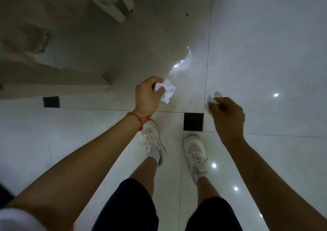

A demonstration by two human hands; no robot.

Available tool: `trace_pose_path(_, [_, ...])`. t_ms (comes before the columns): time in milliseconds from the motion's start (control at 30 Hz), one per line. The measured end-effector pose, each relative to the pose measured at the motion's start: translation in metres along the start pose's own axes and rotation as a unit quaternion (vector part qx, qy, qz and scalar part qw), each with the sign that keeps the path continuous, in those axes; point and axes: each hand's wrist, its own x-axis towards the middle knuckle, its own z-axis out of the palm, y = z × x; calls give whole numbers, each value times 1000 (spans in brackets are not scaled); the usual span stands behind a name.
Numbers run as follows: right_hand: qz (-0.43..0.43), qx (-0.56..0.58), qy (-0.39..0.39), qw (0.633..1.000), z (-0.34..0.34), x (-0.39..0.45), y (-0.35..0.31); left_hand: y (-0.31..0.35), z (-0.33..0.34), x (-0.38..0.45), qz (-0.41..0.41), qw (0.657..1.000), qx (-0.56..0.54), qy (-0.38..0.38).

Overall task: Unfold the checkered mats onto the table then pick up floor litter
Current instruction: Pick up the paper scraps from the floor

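I look straight down at a glossy white tiled floor. My left hand (pixel 146 96), with a red string round its wrist, grips a crumpled white tissue (pixel 167 91) that sticks out past the fingers. My right hand (pixel 228 117) pinches a smaller crumpled white paper scrap (pixel 213 98) between thumb and fingertips. Both hands are held out in front of my knees, above the floor. No checkered mat is in view.
My two white sneakers (pixel 194 153) stand on the tiles below the hands. A pale furniture base (pixel 58 87) runs along the left, and a white chair leg (pixel 113 9) is at the top. Small black inlay tiles (pixel 193 122) mark the tile corners. A bright glare streak (pixel 182 62) lies ahead.
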Motion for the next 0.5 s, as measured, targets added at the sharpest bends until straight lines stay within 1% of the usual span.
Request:
trace_pose_path(133, [-25, 23, -16, 999, -33, -42, -49, 61, -45, -59, -23, 999, -28, 41])
trace_pose_path(233, [-57, 11, -34, 998, -55, -74, -83, 96, -78, -107, -49, 995, -42, 74])
trace_pose_path(367, [-97, -1, -68, 993, -81, -117, -129, 136, -118, -170, -79, 984, -62, 150])
trace_pose_path(500, [-125, -10, -88, 988, -97, -163, -175, 170, -159, -234, -110, 964, -106, 219])
